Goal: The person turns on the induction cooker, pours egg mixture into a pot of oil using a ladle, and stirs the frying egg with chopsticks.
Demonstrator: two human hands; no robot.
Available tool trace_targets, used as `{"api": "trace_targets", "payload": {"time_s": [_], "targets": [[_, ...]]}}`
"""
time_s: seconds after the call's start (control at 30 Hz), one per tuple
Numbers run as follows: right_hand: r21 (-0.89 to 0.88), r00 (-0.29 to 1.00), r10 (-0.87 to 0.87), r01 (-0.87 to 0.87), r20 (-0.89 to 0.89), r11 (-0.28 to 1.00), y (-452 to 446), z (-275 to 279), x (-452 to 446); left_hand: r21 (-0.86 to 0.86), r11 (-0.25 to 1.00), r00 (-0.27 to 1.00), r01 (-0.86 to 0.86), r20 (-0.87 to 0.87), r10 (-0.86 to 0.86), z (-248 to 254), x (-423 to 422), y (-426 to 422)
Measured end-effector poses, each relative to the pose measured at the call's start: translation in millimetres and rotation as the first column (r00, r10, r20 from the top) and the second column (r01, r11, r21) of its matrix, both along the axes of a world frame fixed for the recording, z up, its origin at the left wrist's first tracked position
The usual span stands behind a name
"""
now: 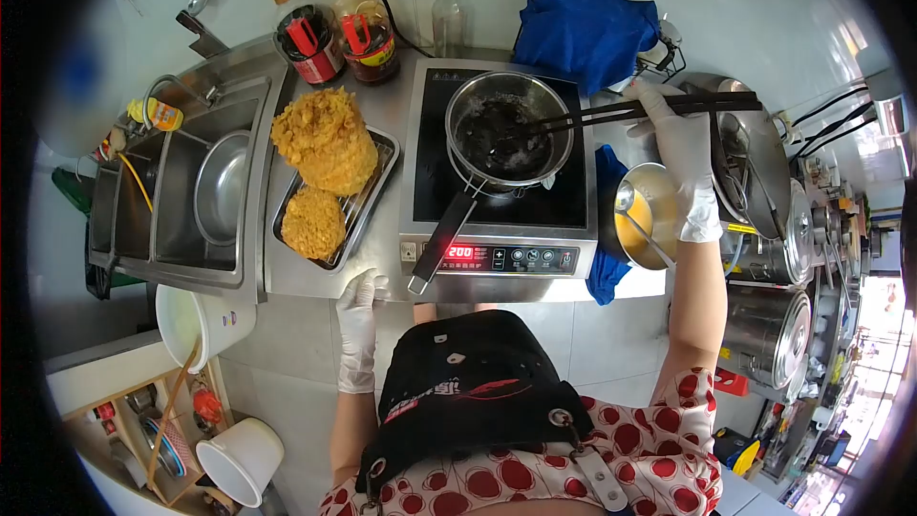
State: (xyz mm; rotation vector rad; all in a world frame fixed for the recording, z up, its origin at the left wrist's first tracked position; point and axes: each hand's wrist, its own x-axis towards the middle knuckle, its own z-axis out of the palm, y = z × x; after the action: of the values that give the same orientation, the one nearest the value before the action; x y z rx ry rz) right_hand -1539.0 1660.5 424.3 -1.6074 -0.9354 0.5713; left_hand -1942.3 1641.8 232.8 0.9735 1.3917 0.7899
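A gloved right hand point(673, 148) clamps two long chopsticks point(597, 115) dipping into one pot point(551, 161) of dark liquid point(497, 139) on the cooktop point(554, 207), while the left hand point(359, 311) rests fingers together at the counter's near edge, its grip impossible to tell. To the left, one tray point(355, 222) holds two golden, rough-crusted pieces point(325, 143); to the right, one bowl point(661, 189) holds yellow liquid point(635, 226) and a ladle point(626, 199). Two bottles point(308, 53) of dark liquid stand at far left, near one clear glass bottle point(447, 24).
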Motion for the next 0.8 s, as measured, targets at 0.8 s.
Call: {"api": "trace_targets", "payload": {"time_s": [0.8], "targets": [[-0.121, 1.0, -0.013, 0.012, -0.007, 0.993, 42, -21, 9, -0.038, 0.999, 1.0, -0.021, 0.0, 0.021, -21, -11, 1]]}}
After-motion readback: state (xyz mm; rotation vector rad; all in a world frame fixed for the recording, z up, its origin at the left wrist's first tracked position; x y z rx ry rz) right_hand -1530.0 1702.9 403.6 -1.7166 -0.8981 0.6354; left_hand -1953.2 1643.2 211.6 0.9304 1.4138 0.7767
